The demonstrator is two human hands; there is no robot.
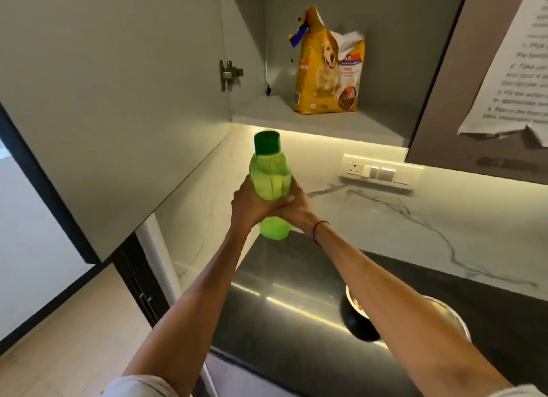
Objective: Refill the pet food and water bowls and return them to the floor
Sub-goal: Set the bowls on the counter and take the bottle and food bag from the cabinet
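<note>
I hold a light green water bottle (270,177) with a dark green cap upright in mid-air, below the open wall cupboard. My left hand (250,205) and my right hand (296,208) both wrap its middle. A yellow dog food bag (327,67), its top open, stands on the cupboard shelf (326,121) above the bottle. Two steel bowls sit on the dark counter (281,322) under my right forearm: one (354,303) holds some food, the other (447,310) is mostly hidden.
The cupboard door (103,100) stands open at the left, its hinge (229,75) beside the shelf. A socket panel (381,171) is on the marble backsplash. A printed sheet (516,70) hangs on the closed cupboard at the right. Wooden floor lies at the lower left.
</note>
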